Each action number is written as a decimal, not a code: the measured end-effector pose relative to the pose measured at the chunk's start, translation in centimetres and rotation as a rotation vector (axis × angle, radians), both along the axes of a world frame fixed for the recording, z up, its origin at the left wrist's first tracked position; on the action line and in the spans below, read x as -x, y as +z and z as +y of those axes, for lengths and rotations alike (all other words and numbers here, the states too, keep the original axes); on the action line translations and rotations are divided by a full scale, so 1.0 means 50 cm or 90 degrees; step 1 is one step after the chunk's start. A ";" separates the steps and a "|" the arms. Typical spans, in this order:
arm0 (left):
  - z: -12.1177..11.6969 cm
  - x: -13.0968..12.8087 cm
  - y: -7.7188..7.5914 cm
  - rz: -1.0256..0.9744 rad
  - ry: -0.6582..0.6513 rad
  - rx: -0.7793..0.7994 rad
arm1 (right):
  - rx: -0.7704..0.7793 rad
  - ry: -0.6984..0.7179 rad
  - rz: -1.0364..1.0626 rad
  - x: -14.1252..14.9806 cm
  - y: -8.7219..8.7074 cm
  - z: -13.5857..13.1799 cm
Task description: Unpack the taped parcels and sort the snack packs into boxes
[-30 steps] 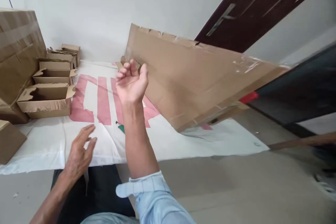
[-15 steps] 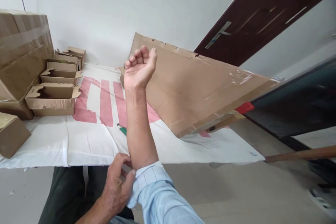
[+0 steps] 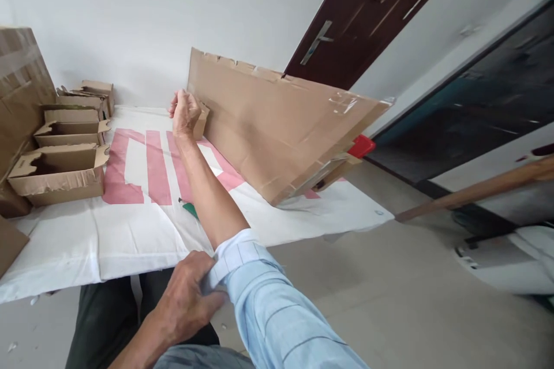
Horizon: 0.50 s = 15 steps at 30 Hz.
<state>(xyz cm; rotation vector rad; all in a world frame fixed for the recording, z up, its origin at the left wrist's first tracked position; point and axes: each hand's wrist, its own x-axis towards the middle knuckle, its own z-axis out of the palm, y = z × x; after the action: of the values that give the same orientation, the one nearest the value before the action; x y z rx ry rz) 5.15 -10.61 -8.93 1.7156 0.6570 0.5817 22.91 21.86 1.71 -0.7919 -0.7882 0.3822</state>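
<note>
My left hand pinches the rolled cuff of my light blue right sleeve near the elbow. My right arm stretches out over a white sheet with pink stripes on the floor. My right hand is curled into a loose fist, and nothing shows in it. It hovers next to a small cardboard piece at the foot of a large flat cardboard sheet that leans up from the floor.
Several open small cardboard boxes line the left side, beside a large taped carton. A dark door stands behind the sheet, with a red object under its edge. A wooden stick lies at right.
My left hand went from hovering over the white sheet to gripping my right sleeve cuff. My right arm stretched forward and its hand dropped toward the leaning cardboard. The view has swung slightly right.
</note>
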 end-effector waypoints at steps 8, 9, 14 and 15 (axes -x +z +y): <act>0.014 -0.012 -0.009 -0.215 -0.166 0.471 | 0.034 -0.032 0.002 -0.077 -0.013 0.018; 0.010 -0.021 -0.015 -0.210 -0.150 0.491 | 0.036 -0.037 -0.009 -0.081 -0.016 0.021; -0.025 -0.075 -0.021 -0.206 -0.066 0.500 | 0.085 -0.045 -0.073 -0.080 -0.043 0.038; -0.028 -0.079 -0.016 -0.200 -0.050 0.479 | 0.103 -0.043 -0.075 -0.078 -0.048 0.039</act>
<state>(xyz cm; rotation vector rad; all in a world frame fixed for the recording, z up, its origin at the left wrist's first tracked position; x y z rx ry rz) 9.12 -12.03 -9.74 0.9178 0.4911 0.4536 26.83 23.83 -0.70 -0.9973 -0.8445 0.3437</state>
